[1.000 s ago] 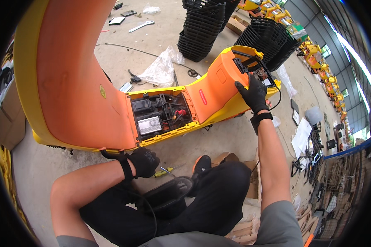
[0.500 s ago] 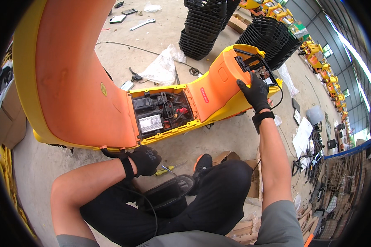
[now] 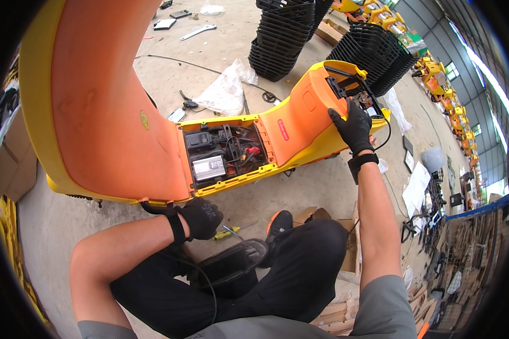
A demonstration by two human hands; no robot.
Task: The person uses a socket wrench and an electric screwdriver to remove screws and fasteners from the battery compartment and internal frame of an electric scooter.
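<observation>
An orange and yellow scooter body [image 3: 305, 121] lies across the floor in front of me. Its open compartment holds a silver box [image 3: 209, 168], a black box [image 3: 198, 140] and tangled wires with a red connector [image 3: 251, 151]. My right hand [image 3: 353, 127], in a black glove, grips the body's edge at the right end, thumb on the orange panel. My left hand [image 3: 202, 218], also gloved, is curled closed just below the near yellow edge. What it holds, if anything, is hidden. Beside it are a thin metal rod [image 3: 232, 232] and a yellow-handled tool [image 3: 223, 233].
Stacked black crates [image 3: 281, 42] stand beyond the scooter body, with a wrench [image 3: 198, 32] and a clear plastic bag [image 3: 225, 90] on the floor. A black part [image 3: 234, 261] lies between my legs. Cardboard [image 3: 18, 152] is at the left; yellow scooters [image 3: 461, 121] line the far right.
The view has shifted a little, so the scooter body appears slightly farther right. Both hands keep nearly the same places and shapes.
</observation>
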